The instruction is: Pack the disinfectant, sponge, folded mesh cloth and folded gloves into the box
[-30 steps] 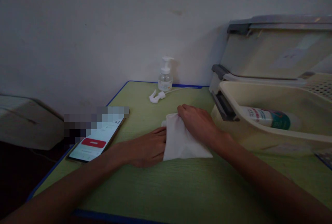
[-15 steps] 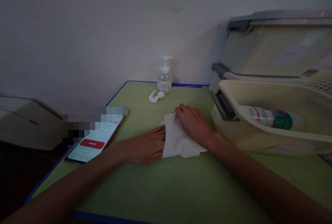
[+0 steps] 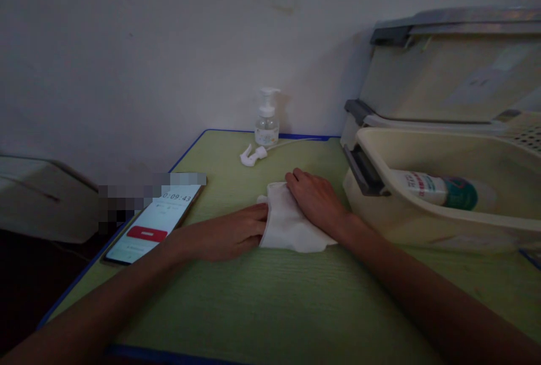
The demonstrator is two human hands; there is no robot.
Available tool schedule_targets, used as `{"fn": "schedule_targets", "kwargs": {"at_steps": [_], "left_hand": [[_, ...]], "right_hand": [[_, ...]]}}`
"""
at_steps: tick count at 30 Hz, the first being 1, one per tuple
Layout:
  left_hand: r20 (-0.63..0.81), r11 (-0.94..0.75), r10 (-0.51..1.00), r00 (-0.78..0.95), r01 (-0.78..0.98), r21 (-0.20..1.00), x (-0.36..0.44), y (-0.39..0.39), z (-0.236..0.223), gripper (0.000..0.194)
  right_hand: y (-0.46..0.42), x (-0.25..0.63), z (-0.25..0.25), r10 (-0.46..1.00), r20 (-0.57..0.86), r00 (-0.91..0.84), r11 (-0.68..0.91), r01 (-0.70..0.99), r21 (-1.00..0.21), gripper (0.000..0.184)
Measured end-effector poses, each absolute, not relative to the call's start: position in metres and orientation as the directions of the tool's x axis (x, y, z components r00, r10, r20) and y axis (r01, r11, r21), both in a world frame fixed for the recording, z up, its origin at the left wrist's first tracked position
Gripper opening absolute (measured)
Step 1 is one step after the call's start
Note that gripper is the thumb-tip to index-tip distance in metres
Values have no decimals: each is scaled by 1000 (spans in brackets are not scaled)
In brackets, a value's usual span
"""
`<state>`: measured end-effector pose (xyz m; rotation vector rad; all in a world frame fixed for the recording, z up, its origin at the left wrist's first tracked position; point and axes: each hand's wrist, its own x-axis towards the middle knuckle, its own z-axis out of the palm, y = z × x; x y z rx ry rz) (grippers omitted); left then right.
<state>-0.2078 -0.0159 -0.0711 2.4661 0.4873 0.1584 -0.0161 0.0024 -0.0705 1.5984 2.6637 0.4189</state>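
Observation:
A white cloth (image 3: 287,224) lies folded on the green table (image 3: 262,303). My right hand (image 3: 315,199) rests on top of it, fingers together and pressing down on its far right part. My left hand (image 3: 226,235) lies flat on the table at the cloth's left edge, fingertips touching or tucked just under that edge. Neither hand lifts the cloth.
A phone (image 3: 154,224) with a lit timer screen lies at the table's left edge. A pump bottle (image 3: 267,125) and a white spray nozzle (image 3: 251,155) stand near the wall. A cream open-lidded bin (image 3: 439,185) holding a bottle (image 3: 439,190) fills the right side.
The cloth has been flattened and now covers less area; its lower right corner has drawn in. Both hands have shifted slightly away from me.

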Motion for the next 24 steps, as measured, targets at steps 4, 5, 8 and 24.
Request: {"fn": "schedule_targets", "kwargs": {"at_steps": [4,5,8,24], "left_hand": [[32,-788,367,930,292,542,-207,-16,-73,37],[33,-795,361,932,289,534,-207,-16,-73,36],[4,-777,374,927,312,547,-206,-16,-72,35],[32,-160,942,334,365,917,-191,-17,-84,30]], "right_hand": [[3,-14,-69,871,136,-471,436,871,224,22],[3,-14,-70,873,139,-468,433,873,224,23],[6,-14,-73,874,147,-464,428,876,224,23],[13,-12,-88,888,272,-370,330,926,181,18]]}}
